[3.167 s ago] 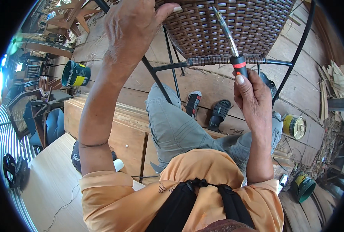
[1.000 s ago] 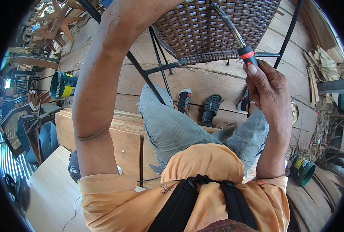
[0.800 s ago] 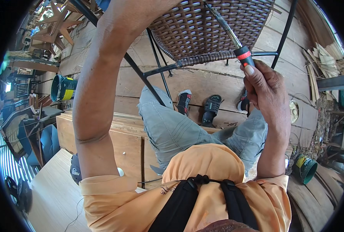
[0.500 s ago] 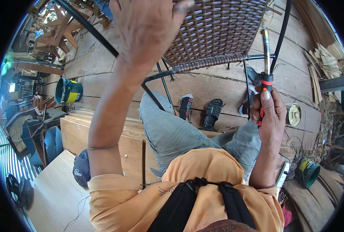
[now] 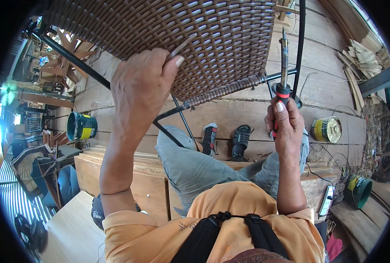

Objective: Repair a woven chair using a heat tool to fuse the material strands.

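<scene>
A woven brown wicker seat panel (image 5: 212, 39) on a black metal chair frame (image 5: 76, 61) stands tilted before me. My left hand (image 5: 142, 81) is closed around a thin, pointed, greyish tool (image 5: 185, 45). The tool's tip lies at the weave; its handle is hidden in my fist. My right hand (image 5: 287, 125) grips a soldering iron (image 5: 284, 65) by its black and red handle. The iron points upward, its dark tip right of the panel and apart from it.
A dark green bucket (image 5: 74, 127) stands at left on the plank floor, a yellow-labelled can (image 5: 326, 130) at right. Another green bucket (image 5: 358, 193) lies near a white power strip (image 5: 326, 200). Wood scraps (image 5: 363, 65) pile up far right. A sandal (image 5: 241, 136) rests between my feet.
My left hand has come down and nearer, and the pointed tool now shows against the weave. The chair appears shifted left. The soldering iron has moved slightly left with my right hand.
</scene>
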Demonstrator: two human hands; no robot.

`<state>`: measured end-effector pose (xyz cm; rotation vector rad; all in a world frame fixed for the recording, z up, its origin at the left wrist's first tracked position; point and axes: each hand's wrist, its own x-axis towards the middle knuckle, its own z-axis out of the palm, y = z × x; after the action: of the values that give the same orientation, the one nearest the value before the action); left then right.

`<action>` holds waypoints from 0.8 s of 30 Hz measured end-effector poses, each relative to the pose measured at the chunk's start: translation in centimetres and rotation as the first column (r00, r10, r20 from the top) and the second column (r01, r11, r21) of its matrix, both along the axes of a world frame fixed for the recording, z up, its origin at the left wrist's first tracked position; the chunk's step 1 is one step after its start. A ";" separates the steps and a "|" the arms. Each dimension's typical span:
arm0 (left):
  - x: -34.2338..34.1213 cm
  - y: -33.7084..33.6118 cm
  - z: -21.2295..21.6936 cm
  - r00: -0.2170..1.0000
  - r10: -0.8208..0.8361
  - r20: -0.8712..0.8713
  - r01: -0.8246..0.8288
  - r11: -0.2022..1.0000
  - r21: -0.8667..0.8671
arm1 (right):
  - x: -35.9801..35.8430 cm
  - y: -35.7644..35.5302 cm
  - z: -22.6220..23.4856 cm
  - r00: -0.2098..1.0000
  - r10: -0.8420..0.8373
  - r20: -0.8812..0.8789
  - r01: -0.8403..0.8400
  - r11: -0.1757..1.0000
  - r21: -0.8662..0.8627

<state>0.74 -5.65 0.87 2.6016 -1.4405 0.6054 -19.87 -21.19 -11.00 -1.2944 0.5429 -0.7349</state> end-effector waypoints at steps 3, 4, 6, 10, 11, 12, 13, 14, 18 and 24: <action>-1.0 -0.8 1.6 0.955 -0.295 0.022 0.295 0.943 -0.157 | 0.5 -0.1 -0.3 0.997 0.009 0.075 -0.014 0.998 0.062; -1.2 -1.1 2.0 0.858 -0.496 0.137 0.514 0.834 -0.199 | 0.5 -0.2 -0.2 0.997 0.003 0.082 -0.008 0.998 0.058; -0.6 -2.5 2.3 0.789 -0.602 0.122 0.614 0.763 -0.204 | 0.5 -0.3 -0.1 0.999 0.016 0.044 -0.017 1.000 0.020; 0.9 -3.7 2.4 0.540 -0.790 -0.288 0.767 0.604 -0.217 | 0.8 0.2 -0.3 0.999 0.009 0.036 -0.009 1.000 -0.001; 1.1 -3.7 2.4 0.556 -0.748 -0.362 0.739 0.644 -0.197 | 0.7 0.2 -0.3 1.000 0.000 0.024 0.000 1.000 -0.003; 1.4 -3.8 2.4 0.569 -0.700 -0.432 0.710 0.683 -0.172 | 0.6 0.1 -0.4 1.000 -0.012 0.026 0.012 1.000 -0.004; 1.5 -3.7 2.6 0.592 -0.722 -0.358 0.729 0.669 -0.144 | 0.5 0.1 -0.3 0.999 -0.015 0.028 0.014 1.000 0.007; 1.8 -3.4 2.6 0.585 -0.728 -0.358 0.735 0.662 -0.143 | 0.4 0.1 -0.3 0.999 -0.016 0.031 0.016 1.000 0.020; 2.3 -3.0 1.6 0.773 -0.564 -0.290 0.551 0.824 -0.133 | 0.5 -0.1 -0.2 0.999 -0.033 0.022 0.032 0.999 0.026; 2.3 -2.8 1.1 0.811 -0.530 -0.249 0.500 0.848 -0.178 | 0.6 -0.3 0.5 1.000 -0.001 -0.019 0.002 0.998 0.070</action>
<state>3.03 -8.43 1.98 1.9686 -1.8387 0.2068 -19.22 -21.53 -10.49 -1.2368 0.5804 -0.6996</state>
